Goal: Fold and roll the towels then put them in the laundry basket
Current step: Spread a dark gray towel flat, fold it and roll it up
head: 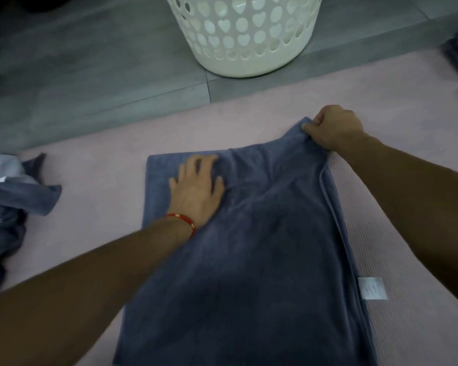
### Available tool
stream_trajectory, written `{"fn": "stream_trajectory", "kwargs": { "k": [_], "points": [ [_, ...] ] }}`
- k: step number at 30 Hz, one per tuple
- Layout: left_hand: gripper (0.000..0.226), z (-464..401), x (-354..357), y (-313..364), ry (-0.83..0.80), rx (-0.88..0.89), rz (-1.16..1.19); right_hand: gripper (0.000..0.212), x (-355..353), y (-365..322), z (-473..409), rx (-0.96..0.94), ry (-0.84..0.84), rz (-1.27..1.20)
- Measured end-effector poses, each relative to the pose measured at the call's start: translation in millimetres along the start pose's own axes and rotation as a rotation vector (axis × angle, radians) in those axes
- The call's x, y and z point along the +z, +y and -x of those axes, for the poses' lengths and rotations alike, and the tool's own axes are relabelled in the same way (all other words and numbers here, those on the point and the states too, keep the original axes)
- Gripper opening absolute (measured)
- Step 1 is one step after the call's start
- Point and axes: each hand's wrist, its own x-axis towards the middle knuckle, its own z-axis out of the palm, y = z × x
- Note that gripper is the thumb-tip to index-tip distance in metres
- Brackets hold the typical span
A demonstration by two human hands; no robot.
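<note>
a grey tiled floor fills the far part of the room, and a pale pink mat covers the near part. a white basket with heart-shaped holes stands on the tiles, just beyond the mat's far edge. a blue towel lies folded on the mat, wrinkled at its far end. the left hand presses flat on it, fingers spread. the right hand pinches its far right corner. more blue towels lie heaped at left.
</note>
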Motion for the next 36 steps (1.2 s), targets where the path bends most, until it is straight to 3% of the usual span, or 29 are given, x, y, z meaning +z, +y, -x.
{"fn": "stream_trajectory", "kwargs": {
  "k": [3,6,8,10,14,17,18,20,23,25,28,30,32,36],
  "points": [
    [0.044,-42.6,-20.8,-45.1,0.15,-0.313,-0.155,0.045,5.8,-1.0,1.6,-0.03,0.014,0.04],
    [0.056,-75.0,-38.3,-67.9,0.021,-0.615,-0.077,0.046,9.0,-3.3,0.4,-0.052,-0.003,0.052],
    [0.063,-85.6,-46.4,-73.2,-0.081,-0.727,-0.008,0.047,8.8,-5.6,-0.3,-0.077,-0.026,0.048],
    [0.057,-90.9,-52.4,-75.3,-0.149,-0.785,0.092,0.041,7.8,-7.8,0.2,-0.115,-0.036,0.036],
    [0.02,-88.7,-57.3,-73.7,-0.392,-0.888,0.429,0.018,3.4,-7.2,4.3,-0.183,-0.034,-0.019],
    [0.011,-89.5,-69.7,-75.1,-0.518,-0.883,0.493,0.02,-2.8,-5.0,8.8,-0.143,-0.012,-0.183],
    [0.01,-89.7,-75.8,-79.0,-0.517,-0.903,0.52,0.022,-5.6,-3.7,8.9,-0.123,-0.01,-0.239],
    [0.031,-91.3,-86.5,-92.3,-0.56,-0.934,0.544,0.021,-12.2,-1.3,7.8,-0.091,-0.004,-0.346],
    [0.021,-86.0,-104.9,-97.8,-0.664,-0.832,0.56,0.02,-25.1,0.1,6.4,-0.049,0.026,-0.596],
    [0.021,-81.4,-112.4,-97.2,-0.608,-0.726,0.622,0.02,-32.6,-0.1,7.8,-0.047,0.043,-0.705],
    [0.033,-80.4,-111.7,-106.2,-0.175,-0.581,0.74,0.019,-34.1,2.4,6.2,-0.012,0.124,-0.721],
    [0.035,-81.2,-103.2,-107.3,-0.004,-0.526,0.75,0.018,-28.9,5.1,4.7,0.045,0.117,-0.697],
    [0.035,-83.5,-91.4,-106.1,-0.008,-0.596,0.812,0.016,-18.9,8.7,2.3,0.088,0.052,-0.648],
    [0.007,-91.2,-72.0,-99.7,-0.082,-0.713,0.814,0.018,-4.5,12.5,0.9,0.112,0.032,-0.474]
  ]
}}
